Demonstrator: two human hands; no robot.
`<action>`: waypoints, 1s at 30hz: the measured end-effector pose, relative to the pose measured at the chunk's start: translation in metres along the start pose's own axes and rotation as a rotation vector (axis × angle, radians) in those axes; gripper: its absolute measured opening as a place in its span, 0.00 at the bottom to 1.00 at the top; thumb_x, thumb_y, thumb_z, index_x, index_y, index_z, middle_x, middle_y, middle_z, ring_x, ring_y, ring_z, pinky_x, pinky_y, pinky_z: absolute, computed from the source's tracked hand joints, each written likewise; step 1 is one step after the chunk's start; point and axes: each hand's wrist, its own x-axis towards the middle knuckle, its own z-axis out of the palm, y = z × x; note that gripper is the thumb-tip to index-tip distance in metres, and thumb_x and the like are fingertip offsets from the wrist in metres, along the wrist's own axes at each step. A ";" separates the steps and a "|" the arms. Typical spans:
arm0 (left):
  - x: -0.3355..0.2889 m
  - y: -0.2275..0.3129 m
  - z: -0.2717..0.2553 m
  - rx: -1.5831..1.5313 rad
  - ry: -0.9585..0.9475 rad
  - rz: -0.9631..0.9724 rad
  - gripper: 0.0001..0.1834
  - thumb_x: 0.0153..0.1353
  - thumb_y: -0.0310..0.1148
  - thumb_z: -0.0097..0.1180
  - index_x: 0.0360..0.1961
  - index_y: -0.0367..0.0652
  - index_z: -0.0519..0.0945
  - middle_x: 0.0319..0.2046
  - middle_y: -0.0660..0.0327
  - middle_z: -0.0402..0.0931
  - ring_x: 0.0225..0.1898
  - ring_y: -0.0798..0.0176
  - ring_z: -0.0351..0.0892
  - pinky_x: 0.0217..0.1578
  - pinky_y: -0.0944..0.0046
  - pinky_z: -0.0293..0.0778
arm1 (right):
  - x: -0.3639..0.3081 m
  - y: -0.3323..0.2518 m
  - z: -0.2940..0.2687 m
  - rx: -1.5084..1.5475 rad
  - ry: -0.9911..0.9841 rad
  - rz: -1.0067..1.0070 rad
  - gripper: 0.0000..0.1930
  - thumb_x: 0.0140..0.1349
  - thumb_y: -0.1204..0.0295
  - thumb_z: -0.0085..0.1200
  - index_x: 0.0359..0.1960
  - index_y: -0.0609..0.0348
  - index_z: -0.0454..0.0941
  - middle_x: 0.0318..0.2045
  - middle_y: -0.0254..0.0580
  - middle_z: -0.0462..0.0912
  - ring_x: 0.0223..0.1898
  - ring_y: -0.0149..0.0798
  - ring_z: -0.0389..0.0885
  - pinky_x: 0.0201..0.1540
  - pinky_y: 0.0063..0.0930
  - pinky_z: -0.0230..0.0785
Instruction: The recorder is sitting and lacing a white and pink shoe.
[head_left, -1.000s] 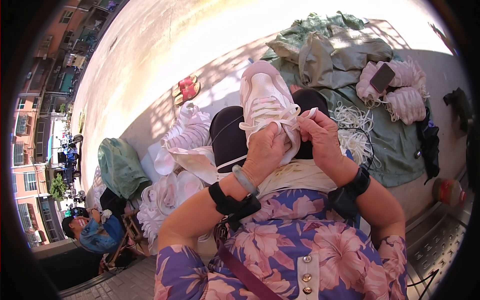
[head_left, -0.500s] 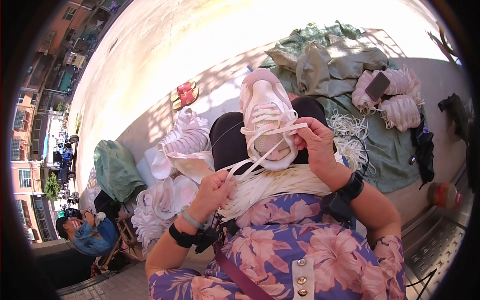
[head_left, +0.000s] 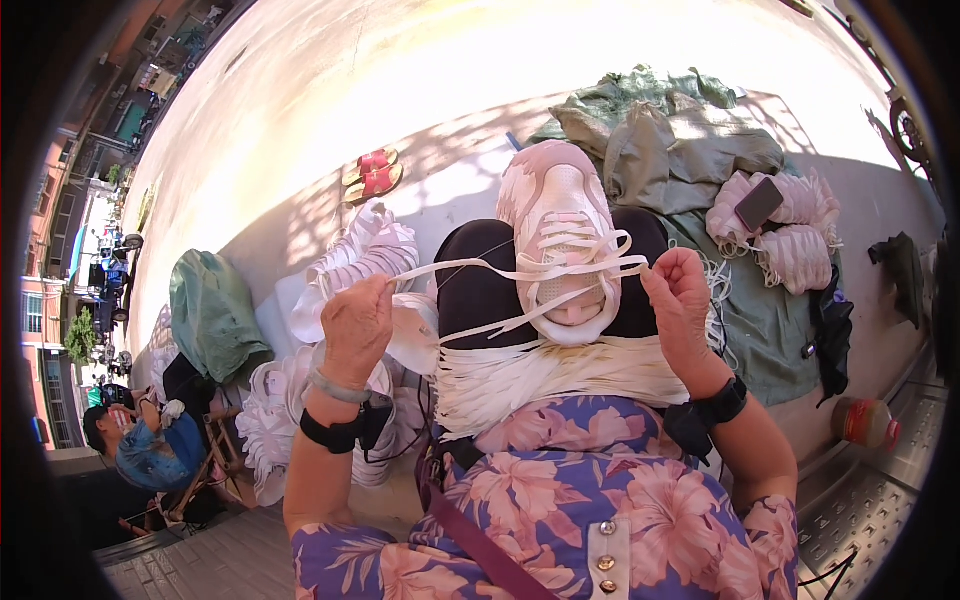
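A pale pink and white sneaker upper (head_left: 562, 185) lies between my knees, toe pointing away from me. White lace crosses its tongue in several rows, with a loop standing out at the right side. My left hand (head_left: 357, 325) pinches a shoelace (head_left: 450, 264) left of the shoe and holds it stretched out. On the other side, my right hand (head_left: 682, 315) is closed on the lace beside the loop. Another lace end hangs loose toward the lower left. A thick bundle of white laces (head_left: 560, 375) lies across my lap below the shoe.
Stacked pink-white shoe uppers (head_left: 360, 255) sit to my left, near a green bag (head_left: 212, 318). Red sandals (head_left: 373, 177) lie beyond. On the right are green sacks (head_left: 690, 150), more uppers (head_left: 797, 258) with a phone (head_left: 759, 204) on top, and a jar (head_left: 864, 423). Another person (head_left: 160, 445) sits far left.
My left hand has moved left and up, drawing a lace out sideways. My right hand has shifted slightly right and down, away from the shoe. The view has tilted a little.
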 end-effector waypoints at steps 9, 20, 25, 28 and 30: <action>-0.019 -0.016 0.050 0.092 -0.057 -0.119 0.12 0.56 0.32 0.53 0.19 0.38 0.73 0.15 0.56 0.72 0.20 0.55 0.75 0.26 0.58 0.69 | -0.015 -0.027 0.035 -0.493 -0.654 -0.325 0.08 0.57 0.76 0.52 0.39 0.62 0.75 0.24 0.50 0.79 0.25 0.51 0.78 0.28 0.34 0.70; 0.008 0.056 0.069 -1.155 -0.435 -0.482 0.08 0.63 0.30 0.50 0.38 0.38 0.77 0.17 0.70 0.68 0.15 0.80 0.65 0.14 0.78 0.61 | -0.016 -0.028 0.059 -0.972 -0.565 -0.528 0.20 0.56 0.75 0.52 0.51 0.67 0.68 0.22 0.48 0.79 0.23 0.48 0.79 0.25 0.38 0.69; 0.022 0.072 0.090 -1.308 -0.257 -0.438 0.08 0.66 0.28 0.47 0.43 0.40 0.75 0.20 0.69 0.70 0.19 0.79 0.68 0.18 0.78 0.66 | -0.016 -0.030 0.062 -0.915 -0.547 -0.467 0.21 0.56 0.75 0.52 0.53 0.65 0.67 0.23 0.46 0.79 0.23 0.48 0.79 0.26 0.37 0.70; 0.026 0.078 0.097 -1.241 -0.185 -0.339 0.08 0.65 0.28 0.47 0.43 0.40 0.74 0.21 0.69 0.72 0.19 0.79 0.68 0.20 0.78 0.67 | -0.017 -0.028 0.066 -0.818 -0.492 -0.437 0.19 0.55 0.77 0.51 0.50 0.62 0.69 0.23 0.46 0.78 0.22 0.48 0.78 0.26 0.35 0.69; 0.025 0.079 0.108 -1.211 -0.101 -0.257 0.08 0.64 0.27 0.48 0.43 0.39 0.75 0.22 0.68 0.73 0.20 0.80 0.68 0.22 0.77 0.68 | -0.020 -0.023 0.067 -0.612 -0.412 -0.238 0.13 0.54 0.80 0.51 0.42 0.60 0.72 0.22 0.46 0.78 0.22 0.47 0.77 0.26 0.33 0.68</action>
